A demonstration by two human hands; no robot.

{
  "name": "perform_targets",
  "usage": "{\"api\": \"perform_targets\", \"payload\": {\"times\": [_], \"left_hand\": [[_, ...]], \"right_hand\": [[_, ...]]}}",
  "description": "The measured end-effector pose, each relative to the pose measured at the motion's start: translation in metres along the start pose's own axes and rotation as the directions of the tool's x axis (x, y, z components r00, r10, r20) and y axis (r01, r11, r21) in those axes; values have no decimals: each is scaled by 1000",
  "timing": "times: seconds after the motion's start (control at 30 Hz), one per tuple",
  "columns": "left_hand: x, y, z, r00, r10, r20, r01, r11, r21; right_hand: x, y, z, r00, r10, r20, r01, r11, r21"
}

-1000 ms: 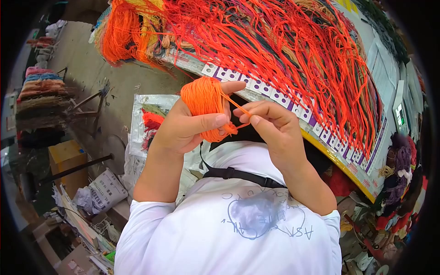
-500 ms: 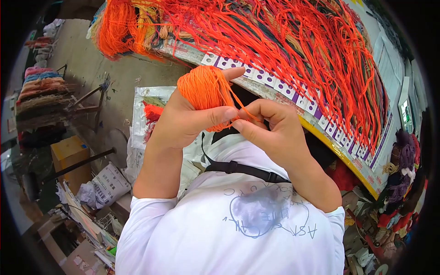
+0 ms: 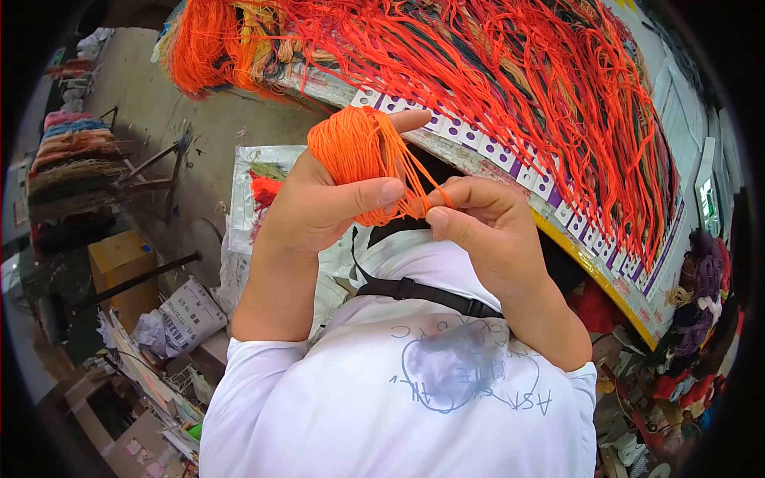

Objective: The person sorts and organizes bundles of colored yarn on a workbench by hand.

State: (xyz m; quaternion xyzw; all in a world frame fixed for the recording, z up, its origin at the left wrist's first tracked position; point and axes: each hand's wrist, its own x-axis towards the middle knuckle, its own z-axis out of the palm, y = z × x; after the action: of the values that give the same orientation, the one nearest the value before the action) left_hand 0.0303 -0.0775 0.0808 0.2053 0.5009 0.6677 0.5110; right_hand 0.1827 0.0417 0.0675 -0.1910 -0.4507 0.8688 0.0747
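Observation:
A thick bundle of orange yarn (image 3: pixel 348 145) is wound around the fingers of my left hand (image 3: pixel 319 199). The index finger of that hand sticks out past the top of the bundle, and the thumb presses along its lower side. Just to the right, my right hand (image 3: pixel 494 227) pinches several orange strands between thumb and index finger. Those strands stretch from the bundle to the pinch. Part of the left fingers is hidden behind the yarn.
Ahead, a table edge (image 3: pixel 586 255) with a yellow rim carries long red-orange strands (image 3: pixel 494 88) over cards with punched holes (image 3: pixel 498 151). Orange skeins (image 3: pixel 203 48) hang at its left end. A cardboard box (image 3: pixel 123 267) and a white printed sack (image 3: pixel 191 315) stand at left.
My right hand has drawn slightly right, away from the left thumb, pulling several strands out from the bundle. The left hand stays nearly in place.

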Motion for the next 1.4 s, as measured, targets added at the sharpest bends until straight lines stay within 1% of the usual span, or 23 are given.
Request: {"api": "perform_targets", "payload": {"times": [0.1,0.33,0.53,0.63,0.83,0.87,0.93,1.0,1.03,1.17,1.23,1.27,1.33,1.4], "left_hand": [[1,1,2,1000,-7,2,7,1000,-21],[1,2,0,1000,-20,21,21,999,-26],[1,4,0,999,-37,37,38,999,-28],[1,3,-2,999,-17,49,18,1000,-21],[1,2,2,1000,1,18,0,1000,-20],[1,3,3,1000,3,19,-2,1000,-19],[0,5,4,998,5,62,-3,1000,-24],[0,5,2,997,5,80,-5,1000,-3],[0,5,1,995,3,100,-4,1000,17],[1,2,4,998,8,58,-11,999,46],[0,2,5,1000,24,1,-24,998,65],[0,2,5,1000,27,-2,-27,998,65],[-1,2,4,1000,-11,-8,12,999,45],[-2,3,6,1000,-10,-16,10,999,36]], "right_hand": [[-1,1,-1,1000,19,21,-20,998,58],[-2,2,-1,999,-8,39,7,999,45],[-2,1,-1,999,9,46,-12,999,50],[-2,0,0,999,18,51,-22,997,76],[-1,1,5,1000,-15,18,15,999,30],[-1,4,3,999,-47,15,47,999,17],[2,5,3,997,-80,17,80,997,4],[5,5,7,974,-162,-161,173,983,58],[4,4,4,981,-116,-155,122,992,27],[1,0,8,981,-122,-150,118,992,-36],[1,-2,10,993,-68,-102,45,976,-212],[1,-3,11,993,-68,-98,45,976,-214],[0,-4,12,992,-58,-111,9,915,-404],[0,-5,12,992,-47,-115,-2,917,-398]]}}
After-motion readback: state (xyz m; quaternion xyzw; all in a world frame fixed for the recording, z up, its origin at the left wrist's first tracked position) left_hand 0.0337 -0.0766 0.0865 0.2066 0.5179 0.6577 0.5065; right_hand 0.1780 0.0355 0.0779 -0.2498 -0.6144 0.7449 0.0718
